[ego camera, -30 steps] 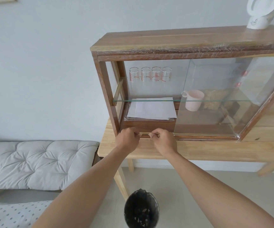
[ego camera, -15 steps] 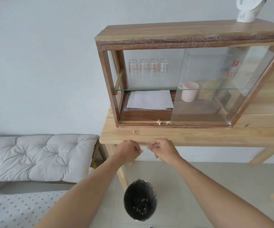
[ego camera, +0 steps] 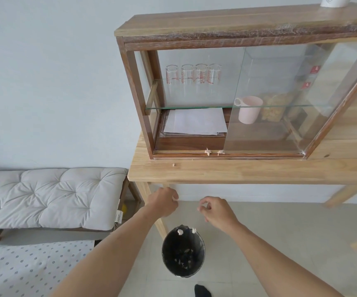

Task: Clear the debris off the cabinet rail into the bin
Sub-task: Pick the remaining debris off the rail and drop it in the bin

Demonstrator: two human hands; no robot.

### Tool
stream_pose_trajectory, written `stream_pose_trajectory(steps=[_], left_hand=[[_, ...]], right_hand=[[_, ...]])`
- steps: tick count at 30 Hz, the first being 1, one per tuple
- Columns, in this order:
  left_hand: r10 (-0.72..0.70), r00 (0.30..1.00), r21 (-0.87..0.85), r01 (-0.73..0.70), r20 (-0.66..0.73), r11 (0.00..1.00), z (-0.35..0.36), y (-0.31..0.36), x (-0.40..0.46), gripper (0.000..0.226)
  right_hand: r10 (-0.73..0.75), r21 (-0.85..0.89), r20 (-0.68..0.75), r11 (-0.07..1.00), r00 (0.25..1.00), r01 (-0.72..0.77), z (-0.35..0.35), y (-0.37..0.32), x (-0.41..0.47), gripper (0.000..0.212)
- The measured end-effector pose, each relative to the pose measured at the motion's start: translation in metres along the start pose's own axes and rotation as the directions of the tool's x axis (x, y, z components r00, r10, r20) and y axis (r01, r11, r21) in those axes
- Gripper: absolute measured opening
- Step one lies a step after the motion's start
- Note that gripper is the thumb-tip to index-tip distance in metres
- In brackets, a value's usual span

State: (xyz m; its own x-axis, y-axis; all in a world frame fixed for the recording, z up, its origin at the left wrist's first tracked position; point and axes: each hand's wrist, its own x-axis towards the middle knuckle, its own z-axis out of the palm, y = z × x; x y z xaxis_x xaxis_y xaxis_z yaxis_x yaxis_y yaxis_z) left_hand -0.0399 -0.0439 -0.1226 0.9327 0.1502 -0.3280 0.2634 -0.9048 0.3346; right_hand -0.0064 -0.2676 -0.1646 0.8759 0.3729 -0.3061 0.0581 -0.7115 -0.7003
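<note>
The wooden cabinet's bottom rail [ego camera: 259,155] carries two pale scraps of debris [ego camera: 207,151] near the edge of the sliding glass door. One tiny crumb [ego camera: 173,165] lies on the table in front of it. A black bin [ego camera: 201,259] stands on the floor below, with several scraps inside. Two scraps [ego camera: 180,231] are in mid-air at its far rim. My left hand [ego camera: 164,202] hovers above the bin with its fingers curled closed. My right hand [ego camera: 216,212] hangs beside it, fingers loosely apart and holding nothing.
The light wooden table [ego camera: 248,172] bears the cabinet, and its leg [ego camera: 151,202] stands just behind the bin. Glasses, a pink mug [ego camera: 249,110] and papers sit inside the cabinet. A padded bench [ego camera: 49,198] is at the left. A dark sock [ego camera: 202,291] shows at the bottom.
Both hands came down from the rail, past the table edge, to above the bin. The scraps they pinched have left the fingers and are falling into the bin.
</note>
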Motion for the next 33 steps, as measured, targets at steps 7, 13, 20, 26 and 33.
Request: stream_pose_trajectory(steps=[7,13,20,26,33], left_hand=[[0.069,0.977,-0.190,-0.108,-0.200,0.976,-0.049,0.024,0.008,0.019],[0.134,0.938,-0.182,-0.200,-0.320,0.963,-0.084,0.056,0.025,0.020],[0.170,0.935,-0.139,-0.221,-0.312,0.965,-0.093,0.081,0.054,0.026],[0.178,0.940,-0.148,-0.228,-0.291,0.962,-0.084,0.095,0.078,0.032],[0.156,0.948,-0.138,-0.200,-0.278,0.970,-0.071,0.105,0.096,0.035]], right_hand=[[-0.078,0.064,-0.240,0.993,0.968,0.096,-0.048,-0.032,0.009,0.012],[-0.111,0.084,-0.376,0.985,0.920,0.154,-0.088,-0.051,0.022,0.013],[-0.104,0.055,-0.392,0.989,0.914,0.136,-0.116,-0.054,0.050,0.016],[-0.160,-0.220,-0.366,0.972,0.917,0.082,-0.128,-0.050,0.071,0.042],[-0.265,-0.696,-0.230,0.717,0.937,0.032,-0.134,-0.052,0.078,0.018]])
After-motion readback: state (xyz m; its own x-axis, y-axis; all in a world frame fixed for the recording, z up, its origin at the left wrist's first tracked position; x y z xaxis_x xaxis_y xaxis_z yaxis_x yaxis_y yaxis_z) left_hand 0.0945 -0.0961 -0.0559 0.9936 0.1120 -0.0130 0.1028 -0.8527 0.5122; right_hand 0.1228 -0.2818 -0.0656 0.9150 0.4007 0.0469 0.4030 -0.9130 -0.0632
